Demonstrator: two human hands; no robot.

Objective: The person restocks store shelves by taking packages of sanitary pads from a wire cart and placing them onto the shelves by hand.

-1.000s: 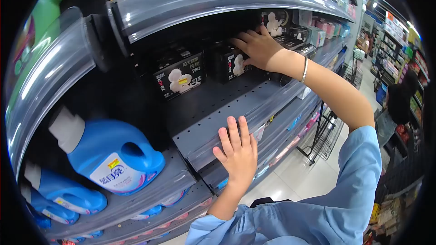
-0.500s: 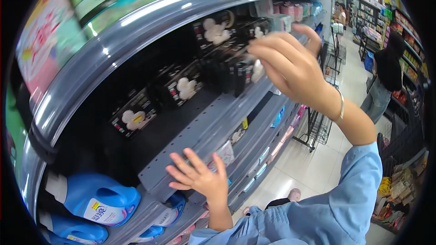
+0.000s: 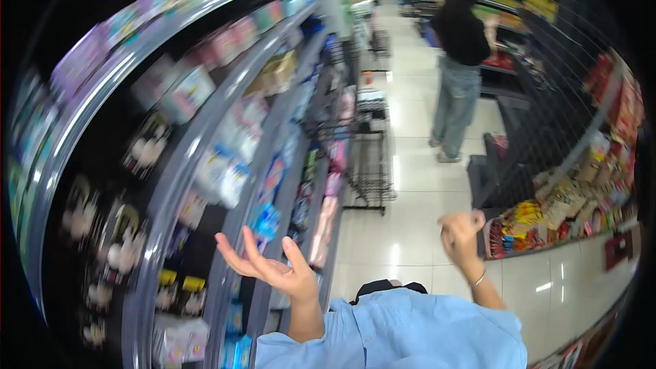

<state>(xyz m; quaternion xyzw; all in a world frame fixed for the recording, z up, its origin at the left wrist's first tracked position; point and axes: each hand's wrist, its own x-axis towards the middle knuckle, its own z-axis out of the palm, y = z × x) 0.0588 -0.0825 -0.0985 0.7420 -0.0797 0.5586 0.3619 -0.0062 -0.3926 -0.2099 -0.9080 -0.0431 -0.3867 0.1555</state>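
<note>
My left hand [image 3: 277, 266] is in front of the shelves on the left, palm turned up and fingers spread, with nothing in it. Behind its fingers, on a lower shelf, is a small blue package [image 3: 266, 221]. My right hand [image 3: 462, 239], a bracelet at its wrist, is raised over the aisle floor. Its fingers are loosely bent and the thumb stands apart; I see nothing in it. Black packages with white flower-like shapes [image 3: 124, 249] are on the shelf to the left, blurred by motion.
A black wire rack [image 3: 369, 171] stands at the end of the shelving. Further along the tiled aisle [image 3: 410, 198], a person [image 3: 459, 61] in a black top stands facing away. On the right, snack packets [image 3: 540, 222] fill a low display beside a wire-mesh panel.
The view has swung right, from the black packages toward the aisle. My right hand has come away from the shelf and down; my left hand has turned palm up.
</note>
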